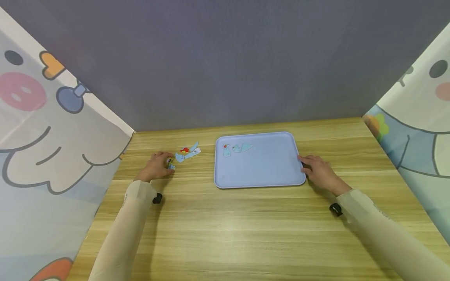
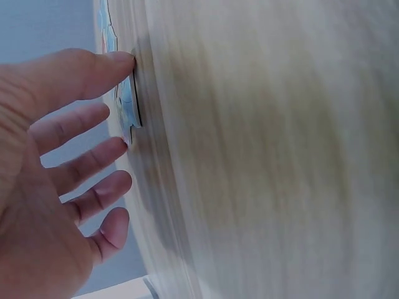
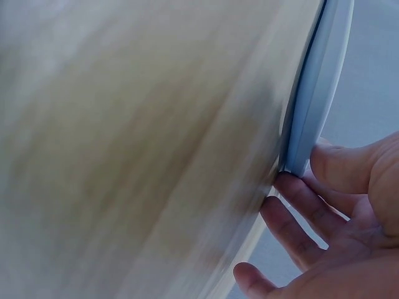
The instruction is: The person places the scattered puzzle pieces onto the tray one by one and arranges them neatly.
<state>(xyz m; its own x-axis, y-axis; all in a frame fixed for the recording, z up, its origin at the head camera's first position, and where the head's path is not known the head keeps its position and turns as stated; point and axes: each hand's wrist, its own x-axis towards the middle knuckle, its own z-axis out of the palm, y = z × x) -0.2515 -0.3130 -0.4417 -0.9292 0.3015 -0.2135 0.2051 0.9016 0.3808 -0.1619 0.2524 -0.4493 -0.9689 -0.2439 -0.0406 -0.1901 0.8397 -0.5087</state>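
At the table's left, my left hand (image 1: 157, 165) reaches over a small group of flat printed puzzle pieces (image 1: 171, 164). In the left wrist view its thumb (image 2: 115, 65) touches the edge of a light blue piece (image 2: 128, 103), while the other fingers are spread and loosely bent. Just right of that hand lie more pieces, among them a red one (image 1: 184, 150) and a pale blue strip (image 1: 192, 152). A pale blue tray (image 1: 260, 171) sits mid-table with three pieces near its upper left. My right hand (image 1: 319, 172) holds the tray's right rim (image 3: 312, 118) between thumb and fingers.
The wood-grain table (image 1: 225, 234) extends toward the front. A dark grey panel (image 1: 246, 70) stands along its back edge. Cartoon-printed walls (image 1: 42, 156) flank it on both sides. A small black item (image 1: 335, 209) sits at the right wrist, another (image 1: 157, 198) at the left.
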